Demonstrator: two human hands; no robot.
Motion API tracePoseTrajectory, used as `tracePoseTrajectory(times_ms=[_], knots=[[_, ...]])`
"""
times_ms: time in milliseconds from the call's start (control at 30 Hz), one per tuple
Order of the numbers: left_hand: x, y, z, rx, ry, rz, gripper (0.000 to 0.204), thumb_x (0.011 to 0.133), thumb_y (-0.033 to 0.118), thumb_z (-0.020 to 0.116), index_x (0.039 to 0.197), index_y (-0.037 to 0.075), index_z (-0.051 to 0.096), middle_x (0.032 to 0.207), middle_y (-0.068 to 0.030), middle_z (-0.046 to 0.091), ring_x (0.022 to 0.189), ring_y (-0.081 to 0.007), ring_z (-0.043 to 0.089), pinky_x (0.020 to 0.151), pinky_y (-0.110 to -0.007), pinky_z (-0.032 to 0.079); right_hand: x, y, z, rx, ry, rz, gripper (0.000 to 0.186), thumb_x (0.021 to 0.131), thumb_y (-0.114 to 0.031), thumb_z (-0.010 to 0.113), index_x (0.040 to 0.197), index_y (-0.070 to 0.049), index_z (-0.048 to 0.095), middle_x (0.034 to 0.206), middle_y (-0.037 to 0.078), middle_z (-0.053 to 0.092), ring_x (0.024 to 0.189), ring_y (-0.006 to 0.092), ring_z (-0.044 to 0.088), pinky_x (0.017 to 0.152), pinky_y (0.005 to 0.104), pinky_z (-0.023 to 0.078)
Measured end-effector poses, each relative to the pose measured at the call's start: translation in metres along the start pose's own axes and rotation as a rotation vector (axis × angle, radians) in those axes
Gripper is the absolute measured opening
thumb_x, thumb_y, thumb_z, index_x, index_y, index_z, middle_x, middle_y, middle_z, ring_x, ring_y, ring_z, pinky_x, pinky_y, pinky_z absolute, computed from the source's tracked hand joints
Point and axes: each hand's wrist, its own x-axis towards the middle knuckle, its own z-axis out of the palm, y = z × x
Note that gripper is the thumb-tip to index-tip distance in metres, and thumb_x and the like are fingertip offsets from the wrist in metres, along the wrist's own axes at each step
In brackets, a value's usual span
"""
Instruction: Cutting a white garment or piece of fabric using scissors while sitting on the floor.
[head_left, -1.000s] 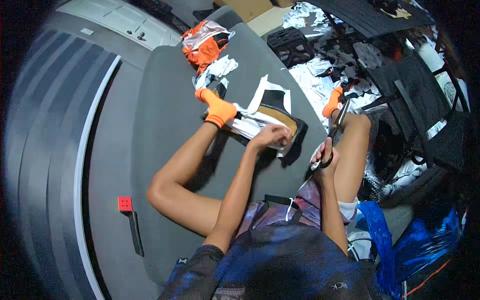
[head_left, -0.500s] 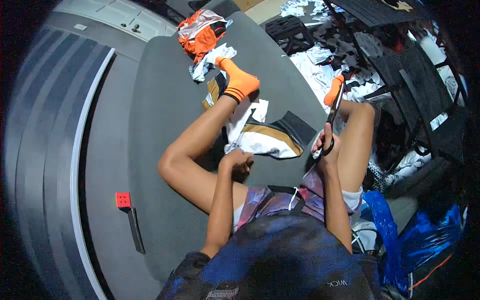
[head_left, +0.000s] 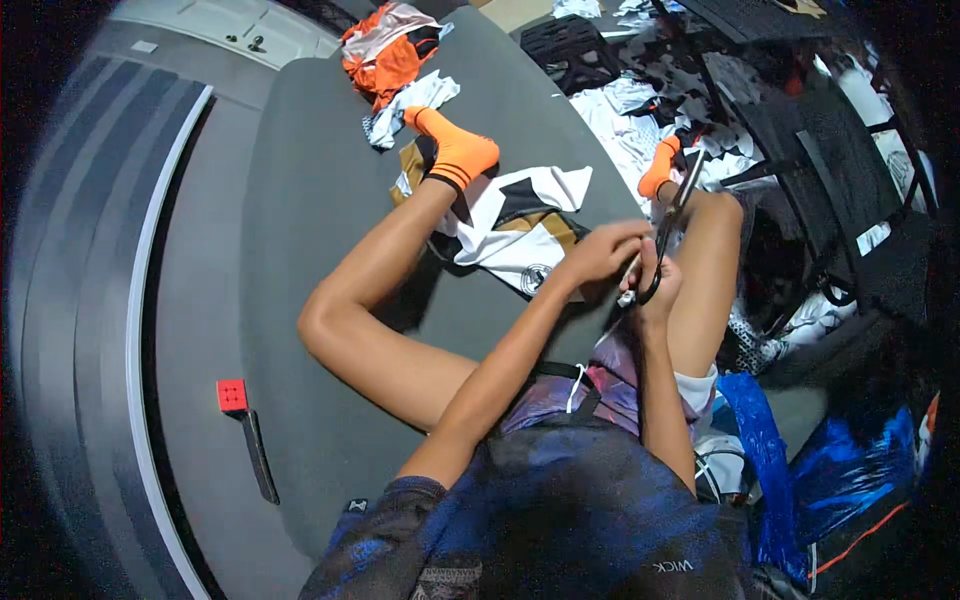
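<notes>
I sit on a grey cutting table point(head_left: 300, 300) with both legs stretched out over it. My right hand point(head_left: 657, 288) grips the handles of long dark scissors point(head_left: 673, 215), whose blades point up and away from me. My left hand point(head_left: 603, 252) is right beside it, fingers curled on the near right edge of a white, black and tan fabric piece point(head_left: 520, 235). That piece lies on the table between my legs. My left foot, in an orange sock point(head_left: 458, 150), rests on the fabric's far end. My right foot, also in an orange sock point(head_left: 659, 170), lies behind the scissors.
An orange and white garment heap point(head_left: 385, 45) and a white patterned scrap point(head_left: 415, 100) lie at the table's far end. Near my left is a small red block on a dark bar point(head_left: 240, 420). Piles of black and white cut cloth point(head_left: 700, 90) and blue bags point(head_left: 800, 480) crowd the right.
My left hand went from the fabric back toward my body, then out again to the fabric's edge beside the scissors. The view tilted, and my left foot slid further along the table.
</notes>
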Motion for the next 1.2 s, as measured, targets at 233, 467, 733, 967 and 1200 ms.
tracePoseTrajectory(times_ms=[233,467,733,967,1200], knots=[[-0.013,-0.074,-0.079,0.590,0.465,-0.415,0.042,0.092,0.027,0.048,0.122,-0.001,0.051,0.121,-0.0240,0.053,0.114,-0.0383,0.050,0.096,-0.042,0.039,0.000,-0.008,-0.007,-0.086,0.070,-0.094,0.041,0.089,-0.035,0.062,0.062,-0.009,0.047,0.050,-0.001,0.044,0.038,0.0083,0.044,0.037,0.0227,0.038],[0.035,-0.142,-0.117,0.632,0.158,-0.293,0.055,0.091,0.032,0.049,0.135,-0.001,0.040,0.144,-0.0245,0.030,0.130,-0.0436,0.032,0.107,-0.046,0.026,-0.004,-0.011,0.006,-0.112,0.009,-0.030,0.041,0.090,-0.033,0.061,0.061,-0.008,0.047,0.050,-0.001,0.044,0.037,0.0081,0.043,0.036,0.0222,0.036],[0.031,-0.090,-0.084,0.566,0.076,-0.031,0.050,0.092,0.027,0.049,0.135,0.003,0.041,0.143,-0.0195,0.034,0.130,-0.0400,0.033,0.108,-0.044,0.026,0.004,0.003,-0.005,-0.008,-0.127,0.035,0.039,0.092,-0.034,0.056,0.065,-0.007,0.047,0.051,0.002,0.045,0.039,0.0113,0.047,0.038,0.0230,0.034],[-0.040,-0.078,-0.100,0.520,0.137,-0.099,0.047,0.092,0.024,0.048,0.134,0.005,0.042,0.142,-0.0182,0.036,0.131,-0.0357,0.034,0.108,-0.043,0.026,0.000,0.008,0.000,-0.041,-0.273,0.152,0.040,0.093,-0.038,0.052,0.069,-0.007,0.048,0.052,0.003,0.045,0.042,0.0138,0.050,0.040,0.0245,0.037],[-0.038,-0.087,-0.088,0.802,0.096,-0.210,0.053,0.093,0.031,0.047,0.139,0.009,0.036,0.147,-0.0151,0.030,0.136,-0.0323,0.027,0.110,-0.053,0.017,-0.003,0.007,0.011,-0.353,-0.359,0.232,0.043,0.093,-0.040,0.052,0.066,-0.007,0.048,0.052,0.003,0.045,0.043,0.0141,0.049,0.041,0.0244,0.037]])
